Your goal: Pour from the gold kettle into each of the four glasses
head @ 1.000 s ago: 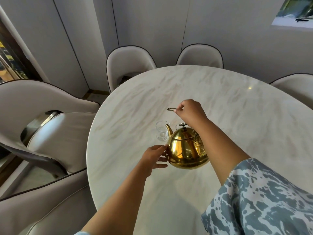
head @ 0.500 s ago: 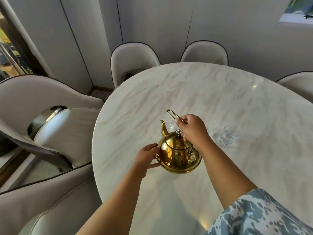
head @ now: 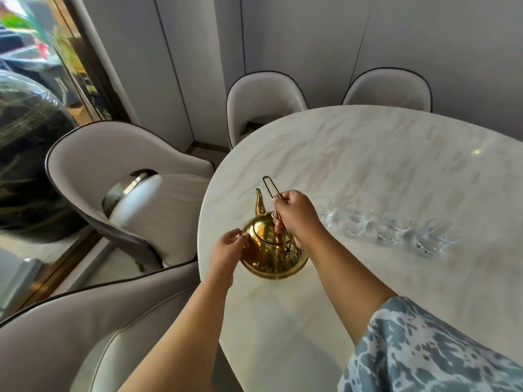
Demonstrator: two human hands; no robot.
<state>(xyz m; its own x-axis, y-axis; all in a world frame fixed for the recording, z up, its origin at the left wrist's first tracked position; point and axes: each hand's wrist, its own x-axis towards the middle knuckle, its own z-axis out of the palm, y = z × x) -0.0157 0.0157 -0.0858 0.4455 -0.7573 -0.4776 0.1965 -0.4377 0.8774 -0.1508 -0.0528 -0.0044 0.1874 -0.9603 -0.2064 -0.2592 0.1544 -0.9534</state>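
gold and mirror-bright, the kettle (head: 273, 250) sits at the near left edge of the pale marble bench (head: 382, 165), upright, spout pointing away and slightly left, so nothing is leaving it at this moment. the right hand (head: 297, 216) has its grip clamped on the thin wire handle (head: 270, 188), which rises in a tall loop above the lid; holding it there keeps the weight hanging under the fist and lets the wrist tip the body forward when wanted. the left hand (head: 227, 250) is cupped against the kettle's left flank, fingers (head: 240, 236) touching the metal rather than wrapped round anything, a steadying grip that seems meant to stop the round body swinging on its loose handle. whether the base is resting on the bench or just lifted off it i cannot tell. the four glasses (head: 390, 230) stand in a row to the right of the kettle, close together, the nearest partly hidden behind the right wrist; a line like that lets one sweep serve all of them. they look clear, and i cannot tell whether any holds liquid. the kettle is beside the row, not over it, so either pouring has not begun or it is done.
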